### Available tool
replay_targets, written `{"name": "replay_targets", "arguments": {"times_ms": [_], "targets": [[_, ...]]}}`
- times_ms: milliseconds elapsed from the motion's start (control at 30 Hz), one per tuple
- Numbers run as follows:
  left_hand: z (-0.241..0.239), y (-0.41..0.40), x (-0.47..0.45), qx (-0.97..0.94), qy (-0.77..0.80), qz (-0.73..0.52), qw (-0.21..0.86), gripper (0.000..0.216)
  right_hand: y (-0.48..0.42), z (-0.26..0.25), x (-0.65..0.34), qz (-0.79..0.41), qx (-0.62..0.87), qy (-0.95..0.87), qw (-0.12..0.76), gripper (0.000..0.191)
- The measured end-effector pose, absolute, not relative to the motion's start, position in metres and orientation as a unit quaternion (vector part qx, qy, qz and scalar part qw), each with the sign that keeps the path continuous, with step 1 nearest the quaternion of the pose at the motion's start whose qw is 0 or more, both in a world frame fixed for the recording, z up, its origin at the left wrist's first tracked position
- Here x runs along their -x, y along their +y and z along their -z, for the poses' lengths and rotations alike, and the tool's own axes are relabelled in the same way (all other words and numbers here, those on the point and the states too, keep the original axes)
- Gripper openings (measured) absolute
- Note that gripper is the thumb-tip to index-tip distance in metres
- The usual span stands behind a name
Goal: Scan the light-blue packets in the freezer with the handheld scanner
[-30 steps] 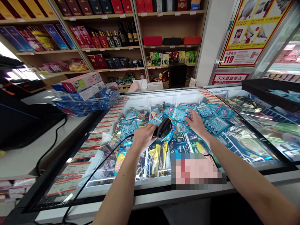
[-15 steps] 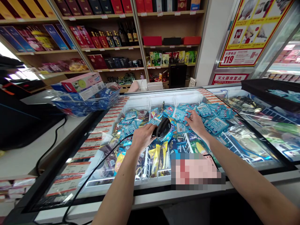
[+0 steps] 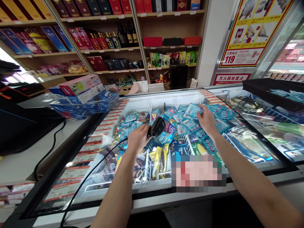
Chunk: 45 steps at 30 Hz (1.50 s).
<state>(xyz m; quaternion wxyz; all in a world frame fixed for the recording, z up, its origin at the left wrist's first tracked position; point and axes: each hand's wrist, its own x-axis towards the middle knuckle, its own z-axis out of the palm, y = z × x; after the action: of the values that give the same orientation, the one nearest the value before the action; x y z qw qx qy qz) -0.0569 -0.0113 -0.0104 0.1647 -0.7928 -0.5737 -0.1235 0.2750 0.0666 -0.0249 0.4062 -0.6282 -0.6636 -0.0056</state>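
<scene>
Blue packet (image 3: 193, 110) sits atop the pile in open freezer (image 3: 163, 96), pinched at its edge by right hand (image 3: 206, 122). Prob. light, crinkly, slick w/ frost; grip by the seam. Left hand (image 3: 136, 139) clenched round black scanner (image 3: 157, 126), cable trailing.

wooden shelves (image 3: 166, 47) | white wall (image 3: 212, 38) | yellow poster (image 3: 251, 28)
</scene>
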Motion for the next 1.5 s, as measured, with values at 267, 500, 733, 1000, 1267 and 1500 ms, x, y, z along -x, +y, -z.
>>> {"name": "replay_targets", "arguments": {"times_ms": [267, 500, 733, 1000, 1267, 1500], "targets": [[0.009, -0.012, 0.066, 0.748, -0.618, 0.150, 0.189, 0.030, 0.057, 0.023, -0.278, 0.157, 0.662, -0.643, 0.351, 0.038], [0.008, -0.011, 0.070, 0.723, -0.647, 0.145, 0.194, 0.030, 0.054, 0.029, -0.264, 0.159, 0.586, -0.742, 0.285, 0.028], [0.005, -0.012, 0.077, 0.666, -0.701, 0.152, 0.205, 0.032, 0.058, 0.036, -0.272, 0.188, 0.616, -0.710, 0.285, 0.024], [0.008, -0.009, 0.086, 0.615, -0.743, 0.180, 0.193, 0.034, 0.053, 0.030, -0.261, 0.186, 0.598, -0.724, 0.289, 0.027], [0.009, -0.008, 0.090, 0.607, -0.754, 0.178, 0.177, 0.035, 0.058, 0.025, -0.216, 0.080, 0.472, -0.840, 0.256, 0.030], [0.009, -0.008, 0.091, 0.608, -0.756, 0.178, 0.166, 0.035, 0.064, 0.020, -0.167, 0.021, 0.339, -0.924, 0.178, 0.038]]}}
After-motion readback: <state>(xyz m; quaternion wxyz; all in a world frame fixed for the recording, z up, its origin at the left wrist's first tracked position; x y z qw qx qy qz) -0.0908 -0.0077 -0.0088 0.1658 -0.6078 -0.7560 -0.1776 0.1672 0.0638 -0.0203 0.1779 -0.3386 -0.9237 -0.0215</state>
